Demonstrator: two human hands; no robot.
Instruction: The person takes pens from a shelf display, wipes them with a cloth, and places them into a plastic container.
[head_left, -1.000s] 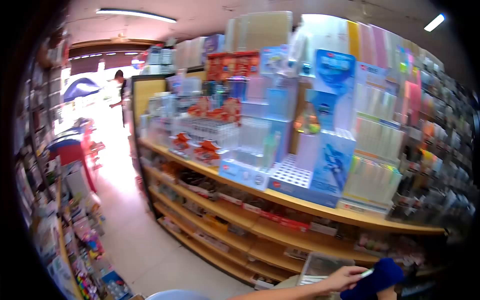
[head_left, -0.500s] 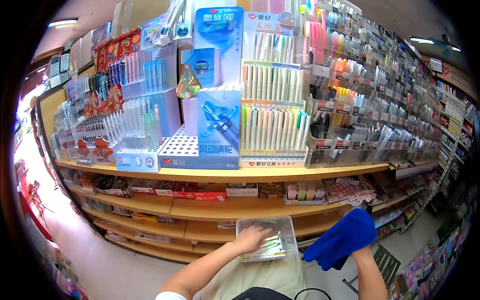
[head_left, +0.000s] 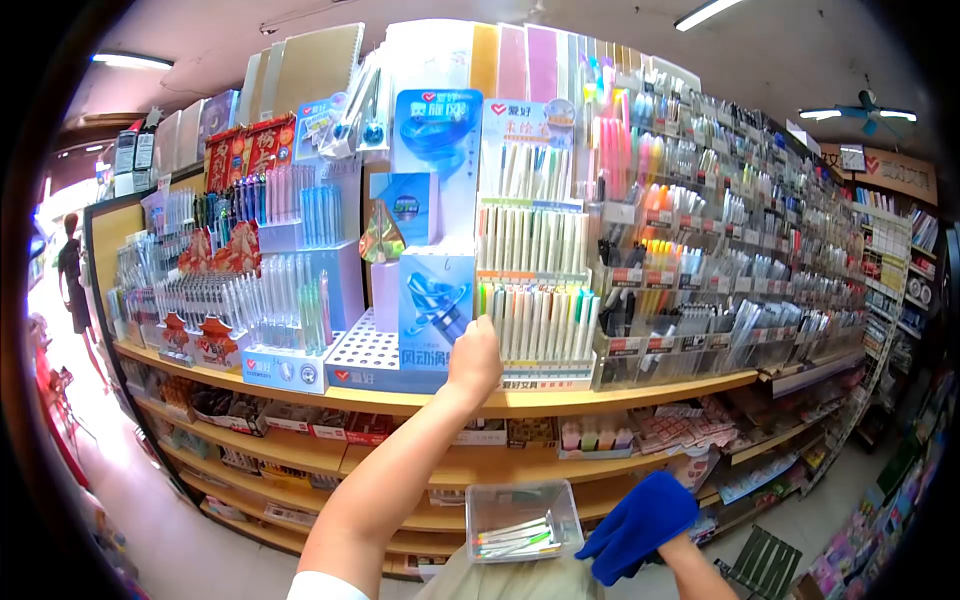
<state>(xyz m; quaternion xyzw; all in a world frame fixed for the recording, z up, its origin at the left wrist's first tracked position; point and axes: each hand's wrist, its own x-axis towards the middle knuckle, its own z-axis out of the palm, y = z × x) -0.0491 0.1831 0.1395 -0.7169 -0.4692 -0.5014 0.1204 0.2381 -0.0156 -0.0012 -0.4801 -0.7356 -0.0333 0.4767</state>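
My left hand [head_left: 474, 362] is raised to the left end of the lowest marker row [head_left: 540, 325] in the display rack. Its fingers are closed at a green-topped marker pen [head_left: 484, 300], whose lower part is hidden behind them. A blue cloth [head_left: 645, 525] covers my right hand, which grips it low on the right; the fingers are hidden. Between my arms, a clear plastic box [head_left: 478, 512] rests on my lap with several white marker pens [head_left: 522, 537] lying loose inside, some with green or orange parts.
A blue pen display box with round holes [head_left: 368, 347] stands left of the markers. Pen racks [head_left: 710, 270] run along the right. Small boxes fill the lower shelf [head_left: 400, 460]. A dark slatted stool [head_left: 765, 555] stands at lower right; a person [head_left: 72, 270] is far left.
My left hand has left the clear box and risen to the marker rack. The blue cloth has shifted down and left with my right hand. My view has tilted upward.
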